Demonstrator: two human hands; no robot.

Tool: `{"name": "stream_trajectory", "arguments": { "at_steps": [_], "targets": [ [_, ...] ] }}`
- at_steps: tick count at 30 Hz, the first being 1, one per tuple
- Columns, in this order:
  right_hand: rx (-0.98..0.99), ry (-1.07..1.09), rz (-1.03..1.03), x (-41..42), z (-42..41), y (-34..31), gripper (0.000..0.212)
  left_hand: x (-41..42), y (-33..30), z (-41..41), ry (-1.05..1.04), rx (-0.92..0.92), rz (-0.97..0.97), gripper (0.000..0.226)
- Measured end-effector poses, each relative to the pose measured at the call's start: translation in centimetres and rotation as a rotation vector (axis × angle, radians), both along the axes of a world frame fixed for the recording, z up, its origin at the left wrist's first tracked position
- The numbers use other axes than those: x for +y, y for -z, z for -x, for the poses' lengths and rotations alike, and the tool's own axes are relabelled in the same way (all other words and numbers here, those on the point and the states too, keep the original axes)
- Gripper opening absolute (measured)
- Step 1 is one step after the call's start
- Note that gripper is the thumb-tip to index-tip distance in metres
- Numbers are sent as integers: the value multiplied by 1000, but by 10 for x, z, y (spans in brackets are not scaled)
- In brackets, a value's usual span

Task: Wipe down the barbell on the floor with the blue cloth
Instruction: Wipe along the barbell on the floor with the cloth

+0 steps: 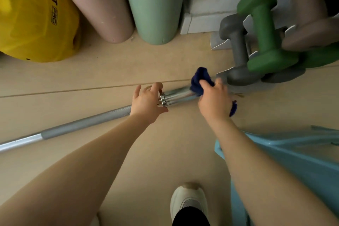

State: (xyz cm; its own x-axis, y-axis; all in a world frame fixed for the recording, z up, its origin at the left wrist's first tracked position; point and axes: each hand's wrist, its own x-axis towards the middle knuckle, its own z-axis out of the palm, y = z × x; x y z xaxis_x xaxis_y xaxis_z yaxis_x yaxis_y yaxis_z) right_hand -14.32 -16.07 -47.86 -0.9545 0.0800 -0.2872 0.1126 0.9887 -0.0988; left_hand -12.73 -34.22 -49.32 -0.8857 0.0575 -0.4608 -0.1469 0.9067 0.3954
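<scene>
A long silver barbell (82, 124) lies slanted on the wooden floor, from the lower left up to the right. My left hand (146, 102) grips it at the collar, where the grey shaft meets the shiny sleeve. My right hand (213, 99) holds a dark blue cloth (200, 79) bunched around the sleeve's end. One corner of the cloth hangs below my right wrist. The sleeve's tip is hidden under the cloth and hand.
A rack of grey and green dumbbells (260, 38) stands just right of the sleeve. A yellow ball (34, 16) and pink (95, 3) and green foam rollers (156, 5) line the far wall. A light blue plastic stool (286, 161) sits lower right. My white shoe (189, 200) is below.
</scene>
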Motion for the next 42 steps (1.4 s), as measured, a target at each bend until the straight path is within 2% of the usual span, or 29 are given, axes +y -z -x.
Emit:
{"name": "stream_trajectory", "arguments": {
  "at_steps": [1,2,6,10,11,14,16,17,20,22,26,30,31,34,38,40,42],
  "targets": [
    [7,80,-22,0,2,0,32,-3,1,4,-4,-12,-26,67],
    [14,74,-42,-8,2,-1,30,-5,2,7,-4,-25,-48,68],
    [-43,-220,128,-66,-13,-4,31,-9,2,15,-93,-73,-170,67],
    [-1,-301,137,-43,-13,8,44,-9,1,20,-103,-108,-190,65],
    [40,-277,88,-30,-10,12,43,-10,1,21,-106,-110,-200,67],
    [106,91,47,-10,-7,19,43,-10,2,20,-157,-121,-251,67],
    [105,227,57,-22,-14,17,46,-8,1,18,-180,-126,-242,66],
    [101,186,80,-32,-19,15,46,-6,-1,17,-186,-130,-231,66],
    [141,-160,166,-48,-32,15,48,-4,-4,17,-179,-128,-215,68],
    [207,-206,98,-32,-25,22,47,-3,-4,17,-169,-129,-206,69],
    [204,235,-24,5,-5,26,47,-3,-4,14,-41,-61,-130,76],
    [110,382,32,-6,-3,24,49,0,-4,0,69,74,-38,79],
    [120,336,52,-12,-7,23,48,1,-4,-4,112,111,4,78],
    [185,4,82,-23,-31,20,51,7,-2,-15,198,162,84,79],
    [47,-285,186,-14,-50,19,62,9,0,-23,149,139,-29,68],
    [55,-251,126,-11,-45,15,51,7,0,-24,110,134,-116,62],
    [106,-8,78,-12,-37,12,33,4,2,-24,65,103,-140,68]
  ]
}}
